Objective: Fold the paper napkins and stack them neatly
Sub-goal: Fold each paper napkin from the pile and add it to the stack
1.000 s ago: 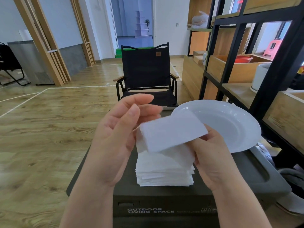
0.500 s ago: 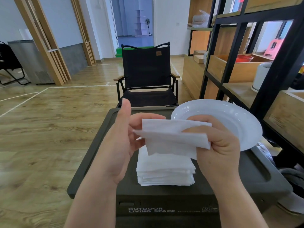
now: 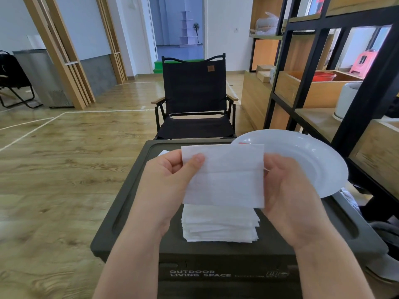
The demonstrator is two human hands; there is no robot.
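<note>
Paper napkin (image 3: 223, 175): white, thin, horizontal crease, held upright over napkin stack (image 3: 220, 225) on desk (image 3: 129, 208). Left hand (image 3: 170, 182) grip pinching left edge; right hand (image 3: 287, 190) pinching right. Desk front reads "OUTDOOR LIVING SPACE".

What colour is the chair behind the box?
Black, with wooden armrests. The chair shows clearly in the head view, standing beyond the dark box.

The floor is light brown wood-pattern planks (image 3: 64, 169) w/ thin white lines, and the walls are white w/ tall slatted wooden pillars (image 3: 64, 57) at left. A black fabric folding chair (image 3: 195, 98) stands in the middle, before an open doorway w/ bluish light (image 3: 179, 24). At right is a black metal-frame shelf unit w/ wooden boxes (image 3: 323, 87).
</note>
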